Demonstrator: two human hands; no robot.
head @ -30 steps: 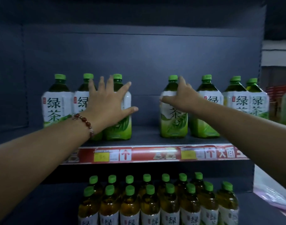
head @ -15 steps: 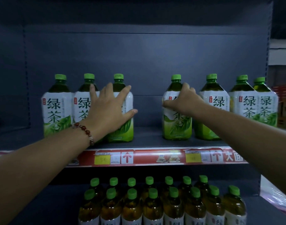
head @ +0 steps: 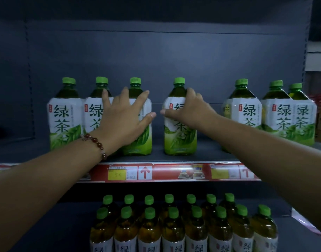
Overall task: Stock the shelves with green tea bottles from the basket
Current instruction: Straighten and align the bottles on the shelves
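Note:
Several large green tea bottles with green caps and white-green labels stand upright on the upper shelf (head: pixel 174 157). My left hand (head: pixel 123 117) lies flat, fingers spread, against the front of the third bottle from the left (head: pixel 140 142). My right hand (head: pixel 191 110) grips the shoulder of the fourth bottle (head: pixel 178 140), which stands a narrow gap to the right of the third. A wider gap separates it from the bottles at the right (head: pixel 247 113). No basket is in view.
The shelf's front edge carries a red price strip (head: pixel 165 172). On the lower shelf stand rows of smaller amber tea bottles (head: pixel 174 226) with green caps. A dark back panel (head: pixel 156 60) closes the shelf behind. Another shelving unit (head: pixel 320 115) adjoins at the right.
My right hand has slid the fourth bottle leftward, close to the third; the gap on its right has widened. My left hand has stayed on the third bottle.

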